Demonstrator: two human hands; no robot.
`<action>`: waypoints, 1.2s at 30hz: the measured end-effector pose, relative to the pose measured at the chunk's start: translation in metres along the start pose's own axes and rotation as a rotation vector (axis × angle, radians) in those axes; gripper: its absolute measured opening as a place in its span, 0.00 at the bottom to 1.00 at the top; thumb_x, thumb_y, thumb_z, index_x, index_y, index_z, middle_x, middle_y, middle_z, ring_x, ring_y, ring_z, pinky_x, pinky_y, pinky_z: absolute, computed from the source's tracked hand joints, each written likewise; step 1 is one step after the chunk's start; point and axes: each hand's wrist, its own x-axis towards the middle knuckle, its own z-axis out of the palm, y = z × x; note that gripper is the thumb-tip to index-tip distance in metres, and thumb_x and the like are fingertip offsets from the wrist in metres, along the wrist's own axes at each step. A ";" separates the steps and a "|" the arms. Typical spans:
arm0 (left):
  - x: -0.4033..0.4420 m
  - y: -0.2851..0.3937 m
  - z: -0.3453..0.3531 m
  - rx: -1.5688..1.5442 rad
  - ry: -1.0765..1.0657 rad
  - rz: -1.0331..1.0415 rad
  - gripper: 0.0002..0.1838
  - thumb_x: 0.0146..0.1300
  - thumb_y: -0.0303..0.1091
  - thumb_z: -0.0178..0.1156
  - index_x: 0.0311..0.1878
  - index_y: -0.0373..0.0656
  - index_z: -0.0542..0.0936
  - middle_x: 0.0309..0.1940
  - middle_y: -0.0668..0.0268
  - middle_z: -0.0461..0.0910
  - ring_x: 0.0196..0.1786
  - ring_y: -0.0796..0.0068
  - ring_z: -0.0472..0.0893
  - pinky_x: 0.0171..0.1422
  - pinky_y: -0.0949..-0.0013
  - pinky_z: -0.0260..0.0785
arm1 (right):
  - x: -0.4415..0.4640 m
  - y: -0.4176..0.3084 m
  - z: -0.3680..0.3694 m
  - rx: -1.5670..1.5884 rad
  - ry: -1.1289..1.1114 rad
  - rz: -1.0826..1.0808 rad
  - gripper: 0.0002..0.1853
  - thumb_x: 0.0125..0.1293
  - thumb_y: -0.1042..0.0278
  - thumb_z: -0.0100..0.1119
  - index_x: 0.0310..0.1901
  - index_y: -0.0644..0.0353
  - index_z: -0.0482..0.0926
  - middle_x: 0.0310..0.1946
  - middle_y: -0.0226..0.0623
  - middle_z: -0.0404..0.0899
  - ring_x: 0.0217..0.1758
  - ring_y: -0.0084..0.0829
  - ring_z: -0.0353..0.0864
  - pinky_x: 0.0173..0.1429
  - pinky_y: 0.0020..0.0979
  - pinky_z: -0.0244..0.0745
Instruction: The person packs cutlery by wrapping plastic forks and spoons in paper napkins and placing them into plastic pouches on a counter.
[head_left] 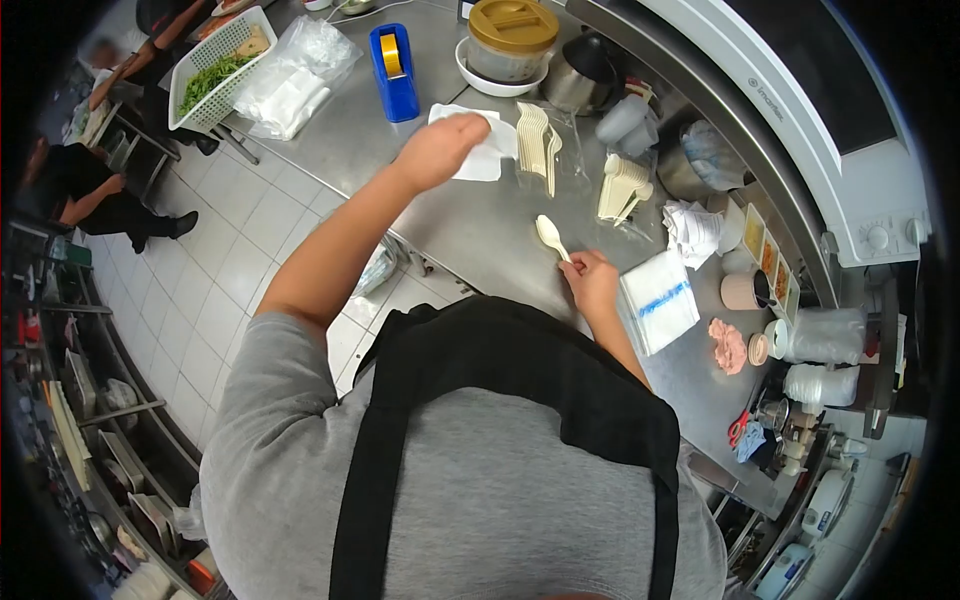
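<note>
Pinching a cream, oval-bowled spoon (547,232): right fingers (571,270); left fingers (474,127), grip unclear.

This looks like a commercial kitchen: a long stainless-steel bench (480,235) at twelve o'clock, a white oven-like appliance (850,195) with round knobs (878,237) at two, and a white perforated plastic basket (228,100) of green leafy vegetables (212,84) near ten.

cream spoon (548,232) in right hand (593,281)
</note>
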 end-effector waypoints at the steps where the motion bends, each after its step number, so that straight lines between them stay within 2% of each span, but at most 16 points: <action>1: -0.005 0.009 0.002 0.000 -0.009 0.077 0.07 0.62 0.28 0.50 0.43 0.41 0.73 0.45 0.57 0.77 0.50 0.53 0.77 0.53 0.60 0.71 | -0.004 0.000 -0.006 0.016 0.011 0.022 0.09 0.51 0.68 0.69 0.31 0.63 0.83 0.26 0.42 0.79 0.27 0.38 0.80 0.34 0.35 0.75; 3: -0.018 0.030 0.009 -0.006 -0.064 0.186 0.09 0.62 0.28 0.49 0.44 0.40 0.73 0.47 0.57 0.77 0.52 0.55 0.77 0.56 0.61 0.71 | -0.013 0.005 -0.018 0.010 0.038 0.031 0.08 0.51 0.69 0.69 0.31 0.63 0.83 0.26 0.41 0.79 0.26 0.37 0.80 0.33 0.34 0.75; 8: -0.072 0.089 0.033 0.006 -0.245 0.294 0.12 0.59 0.29 0.50 0.47 0.42 0.74 0.53 0.61 0.76 0.58 0.60 0.75 0.61 0.63 0.68 | -0.030 0.009 -0.046 0.023 0.051 0.053 0.08 0.52 0.70 0.69 0.32 0.65 0.83 0.25 0.41 0.78 0.25 0.35 0.80 0.33 0.32 0.74; 11: -0.103 0.104 0.051 -0.070 -0.358 0.298 0.15 0.59 0.33 0.53 0.50 0.44 0.74 0.57 0.62 0.74 0.63 0.61 0.71 0.65 0.59 0.63 | -0.032 0.012 -0.056 0.020 0.054 0.074 0.09 0.52 0.69 0.69 0.31 0.66 0.83 0.25 0.40 0.78 0.25 0.35 0.80 0.33 0.31 0.74; 14: -0.117 0.121 0.038 -0.107 -0.277 0.234 0.18 0.57 0.35 0.57 0.51 0.46 0.74 0.59 0.61 0.72 0.67 0.60 0.66 0.67 0.55 0.60 | -0.029 0.018 -0.055 -0.001 0.063 0.051 0.09 0.52 0.69 0.69 0.32 0.64 0.82 0.25 0.41 0.78 0.26 0.37 0.80 0.34 0.34 0.75; 15: -0.122 0.123 0.035 -0.119 -0.280 0.172 0.20 0.54 0.34 0.61 0.52 0.47 0.75 0.60 0.61 0.71 0.69 0.60 0.64 0.68 0.53 0.58 | -0.025 0.014 -0.051 -0.001 0.034 -0.024 0.09 0.52 0.69 0.69 0.32 0.64 0.82 0.26 0.41 0.78 0.27 0.38 0.80 0.35 0.35 0.75; 17: -0.135 0.115 0.039 -0.083 -0.269 0.087 0.21 0.53 0.32 0.62 0.53 0.47 0.75 0.60 0.62 0.71 0.68 0.61 0.65 0.67 0.53 0.59 | -0.013 -0.004 -0.035 0.007 -0.023 -0.176 0.09 0.52 0.68 0.68 0.33 0.63 0.82 0.27 0.42 0.78 0.29 0.41 0.80 0.36 0.37 0.75; 19: -0.137 0.115 0.036 -0.076 -0.246 0.011 0.20 0.54 0.28 0.60 0.53 0.46 0.76 0.57 0.64 0.74 0.66 0.62 0.68 0.66 0.55 0.61 | -0.002 -0.014 -0.015 -0.035 -0.115 -0.201 0.09 0.52 0.65 0.68 0.33 0.61 0.82 0.31 0.40 0.79 0.34 0.43 0.80 0.39 0.38 0.76; 25: -0.142 0.107 0.040 -0.010 -0.198 0.063 0.17 0.54 0.25 0.56 0.48 0.45 0.79 0.51 0.67 0.79 0.59 0.66 0.75 0.62 0.62 0.66 | 0.020 -0.028 0.022 -0.071 -0.209 -0.256 0.09 0.51 0.65 0.68 0.32 0.59 0.83 0.32 0.40 0.79 0.36 0.43 0.80 0.42 0.40 0.76; 28: -0.143 0.106 0.042 -0.014 -0.210 0.083 0.13 0.56 0.29 0.54 0.45 0.44 0.80 0.48 0.67 0.78 0.56 0.69 0.76 0.62 0.65 0.65 | 0.022 -0.025 0.026 -0.067 -0.219 -0.262 0.10 0.51 0.64 0.68 0.33 0.59 0.83 0.32 0.40 0.79 0.36 0.43 0.80 0.43 0.40 0.76; 31: -0.142 0.103 0.043 -0.045 -0.218 0.104 0.14 0.53 0.25 0.55 0.45 0.44 0.80 0.46 0.67 0.79 0.54 0.67 0.77 0.58 0.64 0.68 | 0.021 -0.020 0.025 -0.036 -0.215 -0.290 0.10 0.51 0.64 0.69 0.35 0.58 0.83 0.33 0.39 0.80 0.37 0.43 0.80 0.43 0.40 0.76; 36: -0.137 0.093 0.040 -0.117 -0.237 0.170 0.12 0.51 0.25 0.56 0.41 0.43 0.81 0.41 0.66 0.79 0.49 0.65 0.79 0.54 0.64 0.71 | 0.017 -0.023 0.022 -0.034 -0.201 -0.301 0.11 0.52 0.64 0.68 0.38 0.56 0.83 0.33 0.37 0.80 0.39 0.42 0.80 0.44 0.39 0.76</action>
